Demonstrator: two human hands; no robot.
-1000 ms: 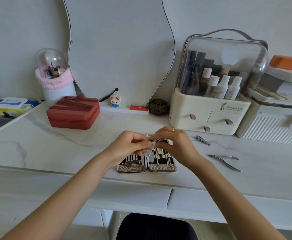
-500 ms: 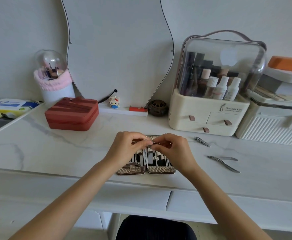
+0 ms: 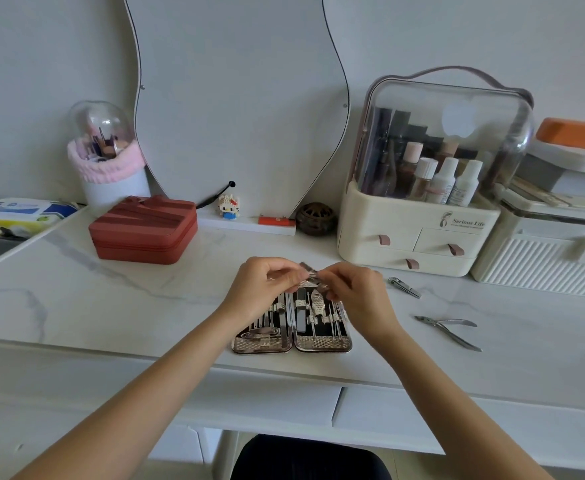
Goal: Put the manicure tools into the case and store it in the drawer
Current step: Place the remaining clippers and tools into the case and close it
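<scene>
Near the front edge of the white marble-patterned tabletop [image 3: 111, 306] lies an open metallic manicure case [image 3: 292, 329], its two halves spread flat with steel tools strapped into the black lining. Above its far end, the left hand [image 3: 261, 289] and right hand [image 3: 356, 296] meet, fingertips of both pinching a small silvery tool [image 3: 310, 277]; what kind of tool it is cannot be made out. To the right, on the tabletop and apart from the case, rest a small steel nail clipper [image 3: 404, 287] and, nearer the front, steel cuticle nippers [image 3: 452, 329]. Behind them stands a cream cosmetics organiser with a clear dome [image 3: 429, 188].
</scene>
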